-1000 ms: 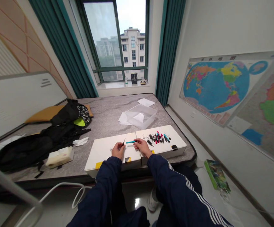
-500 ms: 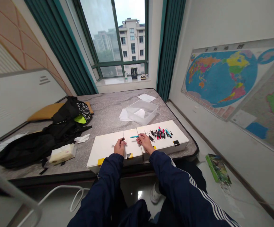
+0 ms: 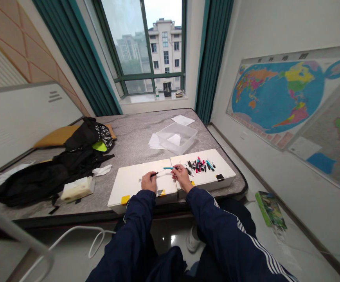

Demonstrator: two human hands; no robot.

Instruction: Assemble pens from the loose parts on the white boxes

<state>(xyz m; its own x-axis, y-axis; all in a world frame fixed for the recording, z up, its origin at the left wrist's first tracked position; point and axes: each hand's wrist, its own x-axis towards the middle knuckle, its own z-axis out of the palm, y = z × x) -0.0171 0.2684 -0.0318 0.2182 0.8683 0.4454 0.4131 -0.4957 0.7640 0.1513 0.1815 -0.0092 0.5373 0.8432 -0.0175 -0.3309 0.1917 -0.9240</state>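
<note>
Both hands are over two white boxes standing side by side. My left hand (image 3: 148, 182) is closed on a slim black pen piece (image 3: 155, 174), its end pointing right toward the other hand. Between thumb and fingers of my right hand (image 3: 182, 177) is a teal pen barrel (image 3: 168, 168), pointing left. A thin pale stick, like a refill, shows faintly between the hands; which hand holds it I cannot tell. Right of my right hand, a loose pile of pen parts (image 3: 199, 165) in black, pink-red and teal lies on the right white box (image 3: 224, 168). The left white box (image 3: 128, 180) is beneath my left hand.
A clear plastic bin (image 3: 187, 145) stands behind the boxes, with paper sheets (image 3: 155, 141) beside it. To the left lie a tissue pack (image 3: 78, 189), a crumpled tissue (image 3: 102, 170) and a black backpack (image 3: 26, 178). The grey bed surface (image 3: 131, 137) ends just before my knees.
The black pen piece in my left hand has swung from near upright to pointing right. My right hand still holds the teal barrel, almost in the same place.
</note>
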